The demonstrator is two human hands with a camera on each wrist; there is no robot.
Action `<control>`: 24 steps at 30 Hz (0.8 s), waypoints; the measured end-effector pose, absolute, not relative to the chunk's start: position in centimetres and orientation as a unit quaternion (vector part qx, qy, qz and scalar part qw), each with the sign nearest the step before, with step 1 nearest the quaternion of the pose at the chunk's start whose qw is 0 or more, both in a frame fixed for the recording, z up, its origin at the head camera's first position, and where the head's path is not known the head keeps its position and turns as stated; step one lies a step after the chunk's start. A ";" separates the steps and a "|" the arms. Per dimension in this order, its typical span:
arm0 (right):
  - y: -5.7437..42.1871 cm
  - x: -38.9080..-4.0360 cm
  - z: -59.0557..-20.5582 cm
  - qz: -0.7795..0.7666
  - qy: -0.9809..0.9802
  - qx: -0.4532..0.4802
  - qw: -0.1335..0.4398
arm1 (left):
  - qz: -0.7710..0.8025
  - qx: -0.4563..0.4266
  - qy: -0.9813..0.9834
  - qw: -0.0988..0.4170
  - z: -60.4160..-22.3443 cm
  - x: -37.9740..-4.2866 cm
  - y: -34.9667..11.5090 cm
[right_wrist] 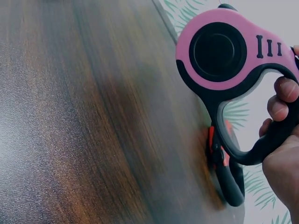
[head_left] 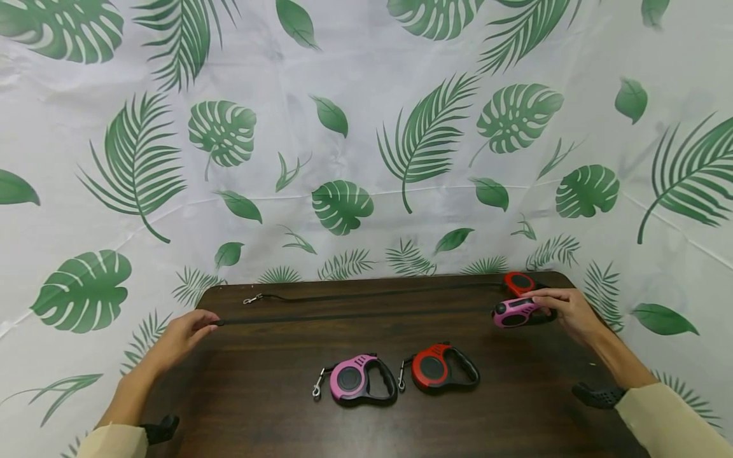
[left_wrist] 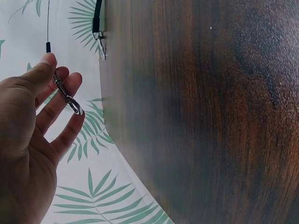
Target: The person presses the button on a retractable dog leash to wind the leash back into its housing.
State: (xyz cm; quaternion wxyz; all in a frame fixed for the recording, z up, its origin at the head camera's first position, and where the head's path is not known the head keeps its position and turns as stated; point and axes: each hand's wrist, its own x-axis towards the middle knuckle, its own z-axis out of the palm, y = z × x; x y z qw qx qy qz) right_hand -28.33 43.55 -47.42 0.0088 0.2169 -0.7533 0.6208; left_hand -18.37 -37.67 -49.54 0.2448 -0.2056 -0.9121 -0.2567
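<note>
My right hand (head_left: pixel 567 312) grips the black handle of a pink retractable dog leash (right_wrist: pixel 218 51), its fingers curled through the loop. From it a dark cord (head_left: pixel 355 315) runs taut across the table to my left hand (head_left: pixel 186 334). There the thumb and fingers pinch the cord's black end, and the metal snap hook (left_wrist: pixel 67 95) lies against the fingers in the left wrist view. Behind the pink leash, a red retractable leash (head_left: pixel 518 283) lies at the back right, partly hidden by my right hand. Its cord stretches left to a metal clip (head_left: pixel 252 298).
A second pink leash (head_left: pixel 349 378) lies near the middle of the dark wooden table (head_left: pixel 275 420), its clip at its left. Right of it lies another red leash (head_left: pixel 431 367) with a clip. A leaf-print cloth (head_left: pixel 355 140) hangs behind and beside the table.
</note>
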 end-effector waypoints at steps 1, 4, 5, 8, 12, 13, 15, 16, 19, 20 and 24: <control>43.6 -28.3 -47.4 0.620 -0.754 0.217 0.010 | -0.257 -0.208 -0.911 0.246 -49.5 -18.4 -37.6; 43.6 -28.3 -47.5 0.623 -0.754 0.209 0.010 | -0.258 -0.211 -0.909 0.250 -49.5 -18.4 -37.6; 43.6 -28.4 -47.5 0.623 -0.755 0.206 0.008 | -0.258 -0.212 -0.908 0.252 -49.5 -18.4 -37.6; 43.6 -28.5 -47.6 0.618 -0.761 0.199 0.010 | -0.260 -0.211 -0.908 0.252 -49.5 -18.5 -37.6; 43.5 -28.7 -47.8 0.608 -0.766 0.208 0.013 | -0.260 -0.208 -0.911 0.245 -49.4 -18.4 -37.5; 43.4 -28.7 -47.8 0.606 -0.766 0.211 0.012 | -0.258 -0.207 -0.912 0.243 -49.4 -18.4 -37.5; 43.3 -28.6 -47.8 0.602 -0.770 0.212 0.008 | -0.257 -0.207 -0.913 0.240 -49.4 -18.4 -37.4; 43.2 -28.6 -47.7 0.597 -0.774 0.210 0.006 | -0.257 -0.207 -0.913 0.240 -49.4 -18.4 -37.4; 42.9 -28.3 -47.5 0.568 -0.801 0.190 -0.002 | -0.259 -0.213 -0.910 0.245 -49.5 -18.5 -37.2; 42.8 -28.2 -47.4 0.556 -0.811 0.182 -0.003 | -0.260 -0.215 -0.908 0.247 -49.5 -18.5 -37.2; 42.5 -28.1 -47.4 0.513 -0.843 0.163 -0.001 | -0.271 -0.226 -0.902 0.248 -49.6 -18.7 -36.8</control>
